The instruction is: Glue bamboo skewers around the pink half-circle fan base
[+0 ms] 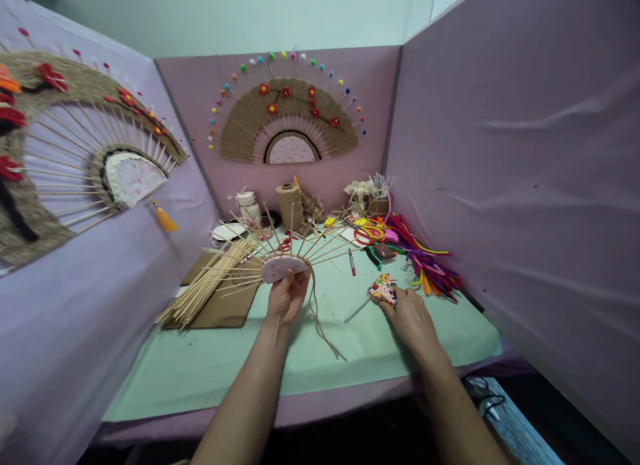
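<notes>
My left hand [289,297] is closed on the lower edge of a fan frame, thumb in front of its white half-round base [277,269] with pink specks. Thin wooden sticks radiate from that base, and a length of twine [316,311] hangs from its right side to the tabletop. Over to the right, my right hand [409,313] is closed around a glue gun [383,289] with a colourful patterned body, low over the table. A clear glue stick [357,311] juts from it toward the left. My right fingertips are partly hidden.
Loose sticks [210,285] lie on cardboard [245,311] at the left. Behind stand a twine spool [290,208] and a white bottle [249,208]. A red pen [352,262], scissors [369,234] and pipe cleaners [435,268] lie to the right. Finished fans [295,108] hang on the partitions.
</notes>
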